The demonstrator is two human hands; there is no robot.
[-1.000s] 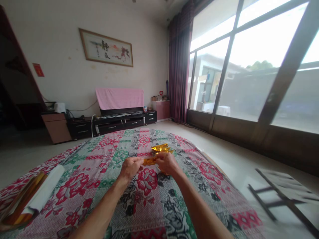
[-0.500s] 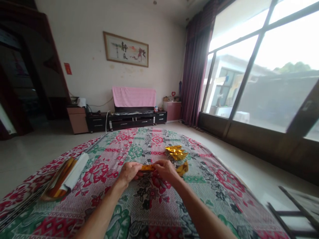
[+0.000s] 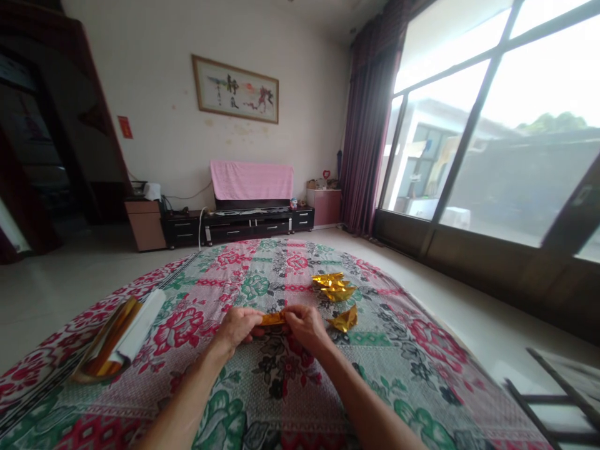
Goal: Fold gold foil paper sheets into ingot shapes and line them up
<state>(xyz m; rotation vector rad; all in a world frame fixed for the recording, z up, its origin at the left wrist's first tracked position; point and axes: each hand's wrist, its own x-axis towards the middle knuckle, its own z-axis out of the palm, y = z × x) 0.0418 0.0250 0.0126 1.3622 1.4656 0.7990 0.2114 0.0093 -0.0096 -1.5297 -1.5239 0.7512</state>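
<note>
Between both hands, just over the patterned tablecloth (image 3: pixel 220 369), is a narrow folded strip of gold foil paper (image 3: pixel 272 319). My left hand (image 3: pixel 240 326) pinches its left end, fingers closed. The right end is gripped by my right hand (image 3: pixel 304 325), thumb and fingers pressed together. Parts of the strip are hidden behind the fingers. Just right of my right hand lies a folded gold foil piece (image 3: pixel 345 319) with pointed ends. Beyond it sit several more gold foil pieces (image 3: pixel 334 287) close together.
On the left of the cloth lies an open clear packet (image 3: pixel 84 373) holding gold sheets (image 3: pixel 112 337), beside a white sheet or flap (image 3: pixel 143 325). A dark-framed chair or rack (image 3: pixel 548 400) stands at lower right. Across the floor is a black low cabinet (image 3: pixel 248 226).
Both hands have shifted slightly left with the strip still held between them. The nearest gold foil piece now shows more fully beside my right hand.
</note>
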